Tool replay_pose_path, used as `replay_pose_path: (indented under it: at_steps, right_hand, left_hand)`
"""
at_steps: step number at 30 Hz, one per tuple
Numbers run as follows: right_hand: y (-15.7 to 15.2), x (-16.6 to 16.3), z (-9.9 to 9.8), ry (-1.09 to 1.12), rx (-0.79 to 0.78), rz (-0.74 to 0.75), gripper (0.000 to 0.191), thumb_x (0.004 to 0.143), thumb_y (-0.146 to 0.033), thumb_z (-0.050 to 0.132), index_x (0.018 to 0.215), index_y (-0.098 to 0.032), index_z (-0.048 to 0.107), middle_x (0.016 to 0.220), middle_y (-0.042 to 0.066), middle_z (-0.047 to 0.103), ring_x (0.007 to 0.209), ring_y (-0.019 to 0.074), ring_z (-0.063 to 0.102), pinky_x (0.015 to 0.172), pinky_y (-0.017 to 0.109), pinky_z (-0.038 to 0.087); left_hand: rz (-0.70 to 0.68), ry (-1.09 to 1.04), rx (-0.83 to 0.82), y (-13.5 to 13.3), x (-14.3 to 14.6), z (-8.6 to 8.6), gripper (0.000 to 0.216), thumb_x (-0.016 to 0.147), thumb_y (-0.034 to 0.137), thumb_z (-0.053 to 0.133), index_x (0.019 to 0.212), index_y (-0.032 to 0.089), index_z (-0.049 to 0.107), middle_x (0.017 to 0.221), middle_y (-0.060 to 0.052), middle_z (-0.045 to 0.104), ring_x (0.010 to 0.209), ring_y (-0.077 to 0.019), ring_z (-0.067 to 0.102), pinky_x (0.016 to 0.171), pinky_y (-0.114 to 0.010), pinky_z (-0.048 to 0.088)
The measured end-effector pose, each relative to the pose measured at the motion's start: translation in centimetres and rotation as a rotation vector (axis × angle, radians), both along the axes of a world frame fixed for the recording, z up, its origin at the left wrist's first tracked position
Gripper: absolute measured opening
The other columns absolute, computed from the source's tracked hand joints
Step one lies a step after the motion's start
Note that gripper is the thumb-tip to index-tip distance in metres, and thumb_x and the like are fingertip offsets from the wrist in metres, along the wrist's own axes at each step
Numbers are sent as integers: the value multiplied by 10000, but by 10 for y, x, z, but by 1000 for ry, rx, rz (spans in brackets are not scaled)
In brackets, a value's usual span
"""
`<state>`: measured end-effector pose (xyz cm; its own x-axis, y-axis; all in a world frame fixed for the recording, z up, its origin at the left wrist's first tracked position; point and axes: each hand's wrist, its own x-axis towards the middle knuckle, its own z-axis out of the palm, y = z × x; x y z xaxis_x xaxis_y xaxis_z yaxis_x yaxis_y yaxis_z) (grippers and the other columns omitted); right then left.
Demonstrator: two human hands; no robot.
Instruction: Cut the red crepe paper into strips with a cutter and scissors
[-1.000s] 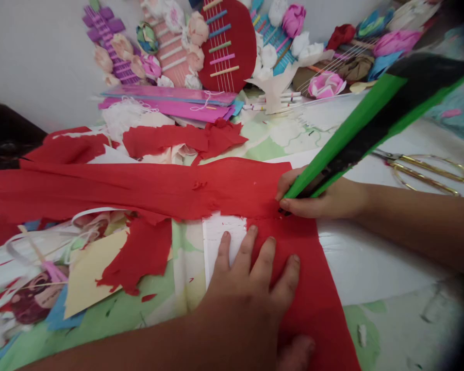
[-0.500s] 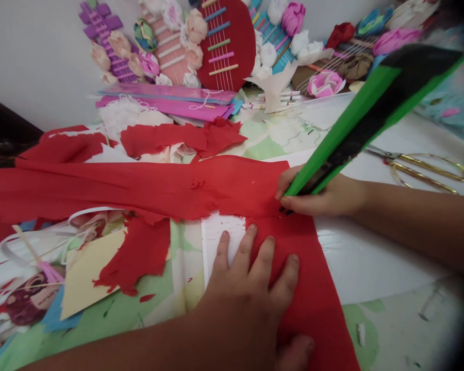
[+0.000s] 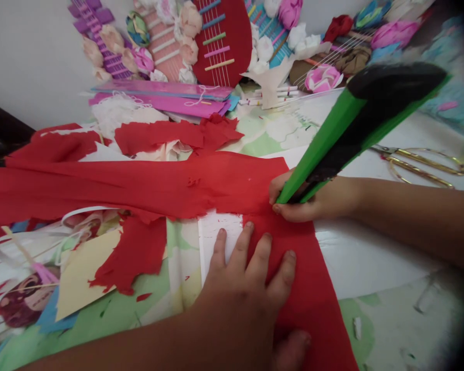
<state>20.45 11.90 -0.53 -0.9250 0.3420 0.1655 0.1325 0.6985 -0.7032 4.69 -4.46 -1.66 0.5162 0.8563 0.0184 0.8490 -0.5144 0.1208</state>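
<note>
My right hand (image 3: pixel 313 201) is closed round a green and black utility knife (image 3: pixel 332 136), held tilted with its handle rising to the upper right. Its tip is hidden by my fingers at the cut edge of the red crepe paper. My left hand (image 3: pixel 243 288) lies flat, fingers spread, pressing on a red piece (image 3: pixel 317 299) and the white board (image 3: pixel 220 232) beneath it. A long red strip (image 3: pixel 139 185) stretches to the left above my left fingertips, with a ragged lower edge.
Gold-handled scissors (image 3: pixel 421 165) lie at the right. Red scraps (image 3: pixel 135 252), a cream sheet (image 3: pixel 77 278) and white string (image 3: pixel 119 108) litter the left. Decorated paper instruments (image 3: pixel 224 46) with paper flowers stand along the wall. Pink sheets (image 3: pixel 158 100) lie before them.
The knife has shifted slightly left with my right hand, and its handle stands a little more upright. My left hand stays on the paper. The whole view has moved slightly.
</note>
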Motion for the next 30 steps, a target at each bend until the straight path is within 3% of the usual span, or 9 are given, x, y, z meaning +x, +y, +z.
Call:
replay_pose_path:
  at_steps: [7, 11, 16, 30]
  right_hand:
    - [4, 5, -4, 107, -109, -113, 141, 740, -242, 519, 648, -142, 482, 600, -12, 492, 568, 82, 457, 518, 206, 372]
    - [4, 5, -3, 7, -188, -203, 173, 710, -297, 550, 644, -140, 519, 572, -21, 486, 550, 88, 438, 507, 221, 350]
    - [2, 4, 0, -9, -270, -173, 126, 706, -287, 565, 690, -164, 544, 613, -34, 508, 568, 84, 453, 531, 212, 361]
    - [1, -1, 2, -153, -78, -23, 246, 746, -311, 510, 585, -151, 415, 561, -38, 382, 537, 66, 375, 502, 205, 334]
  left_hand:
    - [1, 13, 16, 1, 1, 0, 700, 756, 653, 336, 1315, 235, 395, 1289, -191, 420, 1232, -439, 251, 924, -661, 169]
    - [3, 24, 1, 1, 1, 2, 714, 749, 661, 344, 1326, 242, 375, 1292, -184, 420, 1244, -427, 240, 934, -658, 161]
    - [8, 25, -38, 1, 1, 3, 708, 752, 660, 343, 1326, 247, 374, 1304, -177, 412, 1245, -429, 234, 935, -664, 154]
    - [2, 13, -48, 2, 0, 6, 684, 774, 642, 327, 1327, 242, 374, 1309, -168, 405, 1253, -429, 218, 940, -667, 147]
